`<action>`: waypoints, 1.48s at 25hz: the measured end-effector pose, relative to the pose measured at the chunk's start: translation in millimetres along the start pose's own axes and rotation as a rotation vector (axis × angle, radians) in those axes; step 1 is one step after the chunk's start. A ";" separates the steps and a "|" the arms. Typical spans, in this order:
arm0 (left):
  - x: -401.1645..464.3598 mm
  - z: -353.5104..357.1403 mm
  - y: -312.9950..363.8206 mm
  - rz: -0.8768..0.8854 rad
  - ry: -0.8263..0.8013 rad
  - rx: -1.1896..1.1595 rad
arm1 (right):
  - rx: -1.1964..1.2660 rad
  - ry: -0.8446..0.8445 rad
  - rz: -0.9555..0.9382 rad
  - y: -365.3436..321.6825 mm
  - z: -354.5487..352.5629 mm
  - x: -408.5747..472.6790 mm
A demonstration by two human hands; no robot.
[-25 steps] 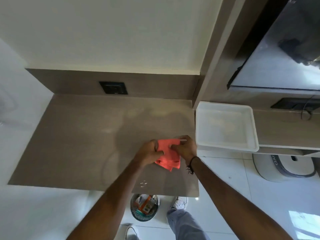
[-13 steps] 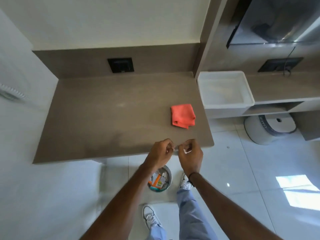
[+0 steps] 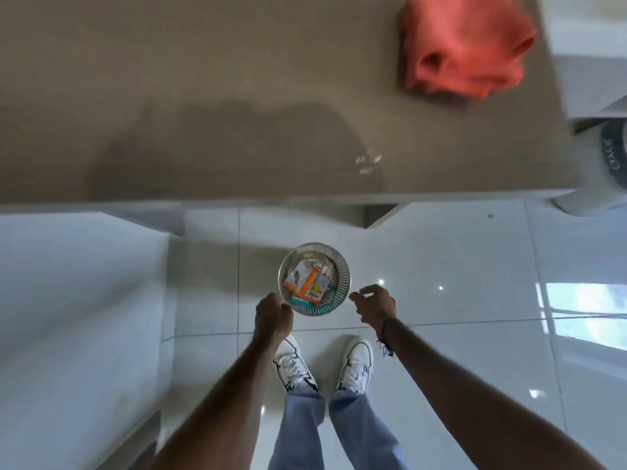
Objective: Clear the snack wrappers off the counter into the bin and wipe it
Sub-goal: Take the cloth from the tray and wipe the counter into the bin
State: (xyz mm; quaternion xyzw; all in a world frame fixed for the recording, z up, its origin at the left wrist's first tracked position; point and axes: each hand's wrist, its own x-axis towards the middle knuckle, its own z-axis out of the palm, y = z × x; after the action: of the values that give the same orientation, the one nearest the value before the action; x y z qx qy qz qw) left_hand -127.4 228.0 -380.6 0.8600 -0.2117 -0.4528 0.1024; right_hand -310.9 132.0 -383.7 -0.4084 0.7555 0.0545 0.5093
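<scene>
A small round bin [image 3: 342,266] with ribbed walls stands on the white tiled floor below the counter's front edge. Orange, white and yellow snack wrappers [image 3: 307,283] lie inside it. My left hand [image 3: 273,317] hangs at the bin's near left rim with its fingers curled in and nothing visible in them. My right hand [image 3: 375,305] is just right of the bin, fingers loosely apart and holding nothing. A crumpled red cloth [image 3: 464,49] lies on the brown counter [image 3: 203,96] at the far right, well apart from both hands.
A white round appliance [image 3: 610,154] sits on the floor under the counter's right end. My two white shoes [image 3: 322,368] stand just behind the bin. A white cabinet side fills the left of the view.
The red cloth was let go and left on the counter. Both hands moved off the counter edge and down to either side of the bin; the view tipped down toward the floor.
</scene>
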 end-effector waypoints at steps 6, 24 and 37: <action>98.6 83.2 -42.5 -0.163 -0.080 -0.138 | -0.047 -0.054 0.057 35.4 63.8 105.9; -183.1 -143.8 63.1 -0.181 -0.250 -0.363 | -0.490 0.007 -0.373 -76.0 -121.3 -206.9; -200.0 -187.4 85.9 -0.302 -0.125 -0.425 | -0.821 0.556 -0.993 -253.9 -244.9 -220.6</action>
State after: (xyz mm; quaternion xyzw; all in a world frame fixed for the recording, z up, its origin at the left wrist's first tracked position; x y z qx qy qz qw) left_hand -96.7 240.0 -95.3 0.8114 0.0130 -0.5495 0.1988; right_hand -285.1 -33.8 -3.0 -0.8632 0.5004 -0.0103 0.0665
